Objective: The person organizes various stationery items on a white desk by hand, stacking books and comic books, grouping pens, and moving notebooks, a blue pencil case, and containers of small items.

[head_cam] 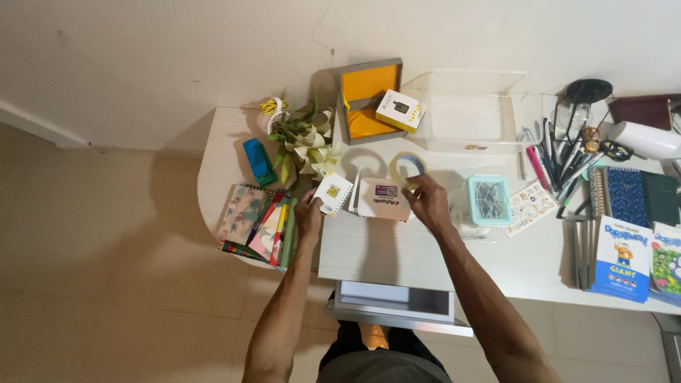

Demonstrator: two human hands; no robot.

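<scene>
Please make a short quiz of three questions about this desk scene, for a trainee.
1. True or false: the right hand holds the tape roll.
2. What does the left hand touch? A) the blue stapler B) the small white spiral notepad C) the clear plastic bin
3. What fills the pale teal box beside the right hand?

Key: 1 true. 2 B. 3 Metal binder clips, as far as the view shows.
</scene>
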